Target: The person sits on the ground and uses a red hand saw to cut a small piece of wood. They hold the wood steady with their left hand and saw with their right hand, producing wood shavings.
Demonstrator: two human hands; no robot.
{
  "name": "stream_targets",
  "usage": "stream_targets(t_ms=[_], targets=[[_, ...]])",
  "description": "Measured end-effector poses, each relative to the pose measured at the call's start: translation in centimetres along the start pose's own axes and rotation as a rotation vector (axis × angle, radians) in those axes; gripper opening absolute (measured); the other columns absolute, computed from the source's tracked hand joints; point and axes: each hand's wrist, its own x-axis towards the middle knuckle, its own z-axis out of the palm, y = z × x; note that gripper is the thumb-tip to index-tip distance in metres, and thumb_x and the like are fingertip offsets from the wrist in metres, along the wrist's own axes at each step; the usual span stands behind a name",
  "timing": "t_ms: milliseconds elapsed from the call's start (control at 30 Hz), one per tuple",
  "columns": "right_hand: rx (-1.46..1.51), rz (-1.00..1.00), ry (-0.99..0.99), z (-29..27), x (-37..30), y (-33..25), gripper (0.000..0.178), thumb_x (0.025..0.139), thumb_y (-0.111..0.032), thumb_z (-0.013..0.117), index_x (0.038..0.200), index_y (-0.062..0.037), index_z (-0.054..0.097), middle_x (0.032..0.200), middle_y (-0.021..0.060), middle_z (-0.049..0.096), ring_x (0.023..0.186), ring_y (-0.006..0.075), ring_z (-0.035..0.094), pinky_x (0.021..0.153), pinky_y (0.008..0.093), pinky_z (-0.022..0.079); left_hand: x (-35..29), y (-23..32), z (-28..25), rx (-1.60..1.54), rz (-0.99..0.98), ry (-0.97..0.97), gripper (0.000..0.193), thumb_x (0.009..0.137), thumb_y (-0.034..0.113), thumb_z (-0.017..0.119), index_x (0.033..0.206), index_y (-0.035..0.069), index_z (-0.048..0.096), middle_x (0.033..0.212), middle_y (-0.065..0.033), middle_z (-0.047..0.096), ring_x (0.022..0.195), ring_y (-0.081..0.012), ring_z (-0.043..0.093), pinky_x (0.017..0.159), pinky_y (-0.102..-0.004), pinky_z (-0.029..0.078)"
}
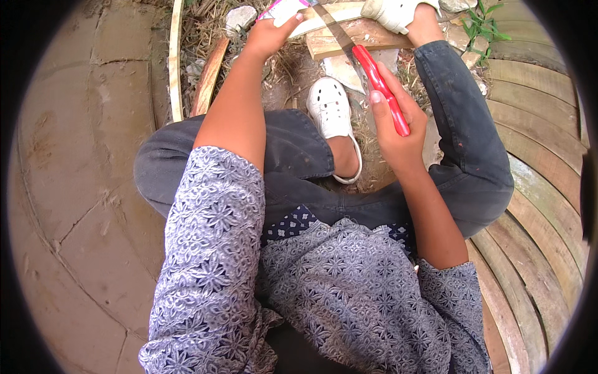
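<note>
My right hand [402, 124] is wrapped round the red handle of a long, narrow-bladed tool [336, 28]. Its grey metal blade points away from me, up and to the left, and I cannot tell whether the edge has teeth. Near the far end of the blade, my left hand [268, 37] holds a flat white thing with a pink edge [284, 9], thumb stretched along its near side. The picture's top edge cuts this thing off, so its kind is not clear. Under the blade lies a wooden board [358, 38], beside my white clog [395, 14].
My other white clog [330, 107] rests on the ground between my bent legs. Narrow wood strips [210, 78] lie at the left, by cracked paving [81, 187]. Wooden slats [536, 118] run along the right. Stones [242, 17], dry straw and a green plant [484, 30] lie ahead.
</note>
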Motion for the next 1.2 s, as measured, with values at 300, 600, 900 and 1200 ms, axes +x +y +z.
stream_targets(t_ms=[300,600,900,1200], targets=[[0.171,0.035,0.057,-0.4,-0.4,1.2,0.042,0.099,-0.01,0.062,0.138,0.0044,0.057,0.114,0.0124,0.07,0.099,0.0107,0.063,0.088,0.0253,0.051,0.0,-0.6,0.1,-0.064,-0.063,0.001,0.076,0.078,0.075,0.066,0.094,0.001,0.076,0.088,-0.0163,0.073,0.085,-0.0266,0.07,0.082,-0.0392,0.053],[0.217,-0.018,0.076,2.5,2.3,2.7,0.04,0.097,-0.009,0.064,0.136,0.0005,0.06,0.108,0.0085,0.071,0.086,0.0051,0.061,0.075,0.0205,0.05,-0.8,0.3,-0.3,-0.119,-0.041,0.047,0.046,0.091,0.043,0.069,0.109,0.001,0.074,0.097,-0.0147,0.075,0.092,-0.0238,0.07,0.083,-0.0364,0.052],[0.008,0.004,0.017,1.3,-0.2,2.3,0.044,0.097,-0.008,0.063,0.138,0.0038,0.056,0.113,0.0135,0.071,0.092,0.01,0.064,0.082,0.0241,0.051,-0.8,0.5,0.1,-0.124,0.001,0.074,0.046,0.09,0.044,0.07,0.108,0.003,0.075,0.1,-0.0154,0.075,0.095,-0.0254,0.071,0.085,-0.0369,0.053],[-0.094,0.045,-0.043,-3.9,-6.9,-1.6,0.045,0.099,-0.01,0.059,0.141,0.0036,0.053,0.127,0.0167,0.067,0.109,0.0167,0.065,0.094,0.0299,0.049,-1.3,0.4,0.0,-0.097,-0.037,0.092,0.052,0.088,0.046,0.072,0.112,0.001,0.073,0.104,-0.0179,0.074,0.098,-0.0273,0.071,0.086,-0.0376,0.053]])
